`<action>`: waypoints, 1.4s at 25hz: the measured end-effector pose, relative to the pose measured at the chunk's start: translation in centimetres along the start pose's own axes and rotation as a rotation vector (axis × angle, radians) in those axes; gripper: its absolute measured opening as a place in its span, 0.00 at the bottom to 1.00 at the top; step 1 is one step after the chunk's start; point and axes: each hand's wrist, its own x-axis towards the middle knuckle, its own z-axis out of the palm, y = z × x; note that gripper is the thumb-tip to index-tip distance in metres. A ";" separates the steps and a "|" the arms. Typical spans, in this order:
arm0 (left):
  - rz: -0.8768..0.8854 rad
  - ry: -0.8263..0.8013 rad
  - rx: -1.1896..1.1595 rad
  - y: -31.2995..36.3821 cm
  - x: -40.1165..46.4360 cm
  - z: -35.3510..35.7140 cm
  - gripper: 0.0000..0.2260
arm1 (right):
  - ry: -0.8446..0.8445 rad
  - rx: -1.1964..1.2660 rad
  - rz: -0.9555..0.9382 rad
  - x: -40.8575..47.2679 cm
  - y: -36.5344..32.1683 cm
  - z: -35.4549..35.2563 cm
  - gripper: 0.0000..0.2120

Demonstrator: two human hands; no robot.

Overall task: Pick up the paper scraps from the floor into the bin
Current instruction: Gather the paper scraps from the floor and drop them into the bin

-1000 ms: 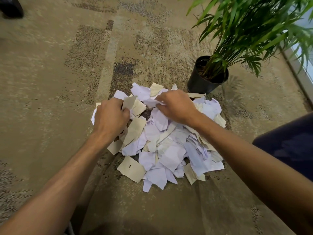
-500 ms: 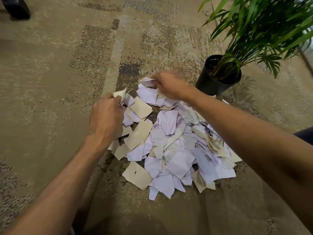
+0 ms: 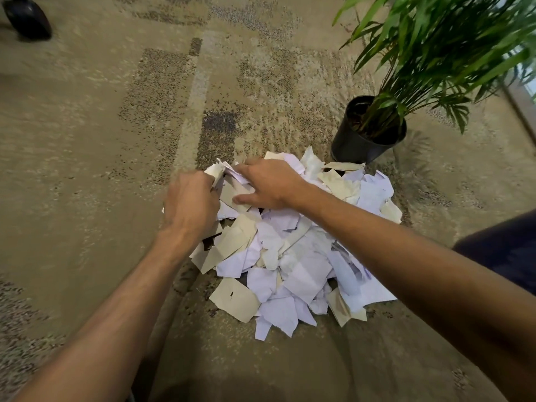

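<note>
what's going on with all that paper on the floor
A person is gathering a pile of torn paper scraps on the carpet. The left hand grips scraps at the pile's far-left edge, and the right hand lies over scraps beside it. A potted plant stands just behind. No bin is in view.

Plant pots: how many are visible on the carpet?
1. The black plant pot stands on the carpet at the far right edge of the paper scraps. No bin is visible.
</note>
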 end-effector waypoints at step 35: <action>0.583 0.170 -0.633 32.0 -7.7 -15.2 0.06 | 0.813 0.206 0.733 -35.7 6.2 -23.7 0.12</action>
